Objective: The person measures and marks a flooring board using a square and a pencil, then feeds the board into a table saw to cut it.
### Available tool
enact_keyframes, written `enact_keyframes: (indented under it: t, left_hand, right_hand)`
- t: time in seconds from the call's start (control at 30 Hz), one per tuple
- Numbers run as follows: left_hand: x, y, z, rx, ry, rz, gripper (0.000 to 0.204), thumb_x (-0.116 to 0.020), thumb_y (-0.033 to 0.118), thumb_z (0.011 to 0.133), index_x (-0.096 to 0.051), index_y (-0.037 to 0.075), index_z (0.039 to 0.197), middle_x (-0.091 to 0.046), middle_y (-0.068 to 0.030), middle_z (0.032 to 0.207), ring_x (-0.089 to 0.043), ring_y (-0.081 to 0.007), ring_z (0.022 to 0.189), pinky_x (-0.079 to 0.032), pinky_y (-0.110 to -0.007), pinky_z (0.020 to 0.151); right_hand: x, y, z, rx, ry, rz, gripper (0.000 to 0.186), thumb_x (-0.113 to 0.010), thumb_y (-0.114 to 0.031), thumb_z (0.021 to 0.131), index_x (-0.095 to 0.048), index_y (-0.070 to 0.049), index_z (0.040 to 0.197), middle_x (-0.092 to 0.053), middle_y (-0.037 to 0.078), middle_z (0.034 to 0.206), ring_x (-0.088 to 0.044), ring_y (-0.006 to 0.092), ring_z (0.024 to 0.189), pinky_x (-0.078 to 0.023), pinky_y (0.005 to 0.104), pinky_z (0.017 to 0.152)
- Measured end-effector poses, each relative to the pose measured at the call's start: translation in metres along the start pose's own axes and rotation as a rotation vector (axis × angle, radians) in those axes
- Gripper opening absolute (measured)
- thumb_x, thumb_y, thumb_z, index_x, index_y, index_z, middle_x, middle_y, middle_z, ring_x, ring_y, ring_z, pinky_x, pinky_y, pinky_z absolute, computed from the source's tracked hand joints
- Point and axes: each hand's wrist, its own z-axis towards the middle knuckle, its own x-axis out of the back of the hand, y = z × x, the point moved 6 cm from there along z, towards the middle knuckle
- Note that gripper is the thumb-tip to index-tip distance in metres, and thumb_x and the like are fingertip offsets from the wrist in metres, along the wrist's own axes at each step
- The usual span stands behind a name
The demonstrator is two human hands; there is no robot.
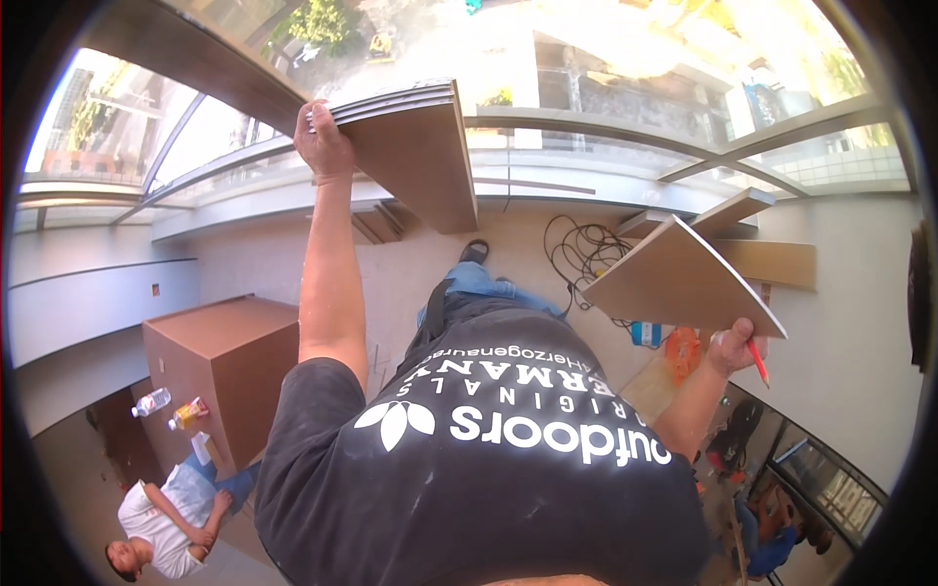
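Observation:
My left hand [326, 148], arm stretched forward, is closed on the upper corner of several brown boards [418, 161] stacked face to face, their pale edges showing on top. The stack is upright in front of the window frame. Off to the right, my right hand [731, 350] grips one corner of a single brown panel [679, 278] with a pale edge. A red pencil [758, 361] sticks out between the fingers of that same hand. Some of the fingers on both hands are hidden behind the boards.
A large brown box-shaped cabinet [230, 352] stands at left, bottles [151, 402] beside it. A seated person [166, 527] is at lower left, another person [772, 537] at lower right. Coiled black cable [581, 249], a light-brown board [767, 264] and an orange bag [682, 352] lie at right.

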Motion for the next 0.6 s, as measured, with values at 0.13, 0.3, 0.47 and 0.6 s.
enact_keyframes:
  t: [0.13,0.3,0.47,0.6]
  left_hand:
    - [-0.011,-0.013,0.013,0.018,-0.005,0.007,0.04,-0.057,0.037,0.097,-0.07,-0.001,0.095,-0.065,-0.0055,0.08,-0.057,-0.0167,0.078,-0.048,-0.032,0.074]
    - [-0.035,-0.016,0.024,-0.026,-0.024,-0.028,0.035,-0.058,0.032,0.098,-0.068,-0.001,0.094,-0.064,-0.0026,0.083,-0.055,-0.0135,0.081,-0.046,-0.03,0.076]
    - [-0.043,-0.026,0.041,0.043,-0.025,-0.053,0.037,-0.06,0.036,0.098,-0.068,0.0,0.095,-0.062,-0.0032,0.078,-0.055,-0.0137,0.075,-0.048,-0.031,0.073]
    - [-0.053,-0.032,0.052,0.044,-0.036,0.011,0.036,-0.059,0.036,0.098,-0.067,0.001,0.096,-0.063,-0.0046,0.076,-0.055,-0.0152,0.074,-0.048,-0.032,0.072]
  right_hand:
    - [0.028,0.015,-0.02,-0.079,0.228,0.054,0.052,-0.063,-0.039,0.102,-0.066,0.012,0.11,-0.071,0.014,0.097,-0.067,0.0229,0.083,-0.055,0.0335,0.072]
    - [0.025,-0.001,-0.023,-0.12,0.314,-0.005,0.051,-0.06,-0.04,0.103,-0.065,0.011,0.108,-0.07,0.015,0.099,-0.067,0.0232,0.083,-0.056,0.0341,0.073]
    - [-0.02,-0.034,-0.007,-0.138,0.352,-0.01,0.052,-0.058,-0.043,0.104,-0.064,0.008,0.106,-0.07,0.015,0.102,-0.067,0.0237,0.085,-0.056,0.0352,0.072]
    - [-0.048,-0.046,-0.001,-0.169,0.343,0.031,0.058,-0.058,-0.051,0.102,-0.064,0.006,0.107,-0.069,0.014,0.104,-0.066,0.0238,0.088,-0.056,0.0366,0.074]
